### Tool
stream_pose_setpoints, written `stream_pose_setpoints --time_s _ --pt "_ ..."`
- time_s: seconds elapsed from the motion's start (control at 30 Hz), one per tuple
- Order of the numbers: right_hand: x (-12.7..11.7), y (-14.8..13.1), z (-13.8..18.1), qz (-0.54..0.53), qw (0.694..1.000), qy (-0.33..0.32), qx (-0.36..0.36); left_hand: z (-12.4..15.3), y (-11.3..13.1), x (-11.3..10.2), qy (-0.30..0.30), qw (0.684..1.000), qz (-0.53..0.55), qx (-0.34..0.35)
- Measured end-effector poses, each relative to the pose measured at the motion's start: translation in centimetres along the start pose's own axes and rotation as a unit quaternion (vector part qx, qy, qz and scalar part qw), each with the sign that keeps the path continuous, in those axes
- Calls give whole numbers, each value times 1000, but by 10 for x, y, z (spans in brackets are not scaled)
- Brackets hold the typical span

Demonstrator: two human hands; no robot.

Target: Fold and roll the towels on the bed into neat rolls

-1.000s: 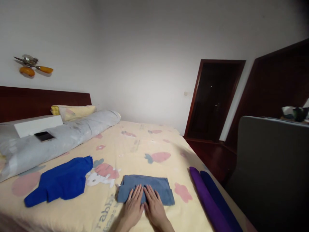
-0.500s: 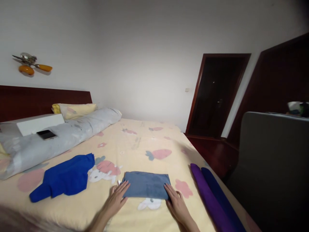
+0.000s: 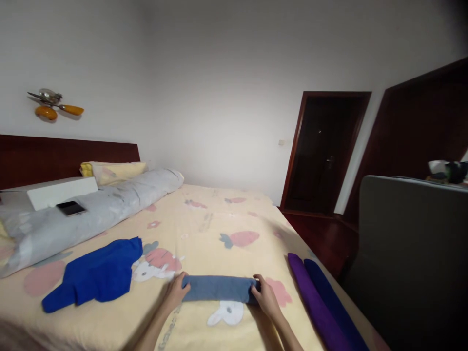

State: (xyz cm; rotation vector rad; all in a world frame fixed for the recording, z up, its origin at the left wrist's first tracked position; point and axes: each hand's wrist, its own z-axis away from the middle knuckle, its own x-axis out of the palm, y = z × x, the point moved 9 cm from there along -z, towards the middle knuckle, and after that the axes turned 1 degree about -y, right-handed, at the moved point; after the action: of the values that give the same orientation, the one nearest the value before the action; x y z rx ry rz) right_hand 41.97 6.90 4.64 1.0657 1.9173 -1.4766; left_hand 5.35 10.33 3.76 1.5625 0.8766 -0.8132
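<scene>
A grey-blue folded cloth (image 3: 221, 288), now a narrow strip, lies across the near part of the bed. My left hand (image 3: 179, 288) grips its left end, thumb on top and fingers at the far edge. At the right end my right hand (image 3: 263, 293) pinches the cloth the same way. To the left, a bright blue garment (image 3: 100, 273) is spread loosely on the sheet. Two long rolled cloths, one purple (image 3: 310, 292) and one dark blue (image 3: 331, 297), rest side by side to the right of my right hand.
The bed has a cream patterned sheet (image 3: 212, 243). A long grey bolster (image 3: 120, 200) carries a phone (image 3: 71, 208) and a white box (image 3: 62, 191). A yellow pillow (image 3: 119, 170) is by the headboard (image 3: 69, 155). A dark chair (image 3: 413, 253) stands beyond the bed's right edge.
The grey-blue cloth has gone from a wider rectangle to a narrower strip. My hands, flat on its ends before, are now closed around them. The view has tipped slightly upward.
</scene>
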Motion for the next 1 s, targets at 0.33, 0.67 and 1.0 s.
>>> stream_pose_setpoints --time_s 0.33,0.67,1.0 --pt "47 -73 -6 123 985 62 -102 -3 78 34 58 980 -105 155" --pt "77 -71 11 129 980 -62 -137 17 79 56 40 961 -139 235" --pt "36 -8 8 128 975 -161 -82 17 13 32 -89 969 -120 197"
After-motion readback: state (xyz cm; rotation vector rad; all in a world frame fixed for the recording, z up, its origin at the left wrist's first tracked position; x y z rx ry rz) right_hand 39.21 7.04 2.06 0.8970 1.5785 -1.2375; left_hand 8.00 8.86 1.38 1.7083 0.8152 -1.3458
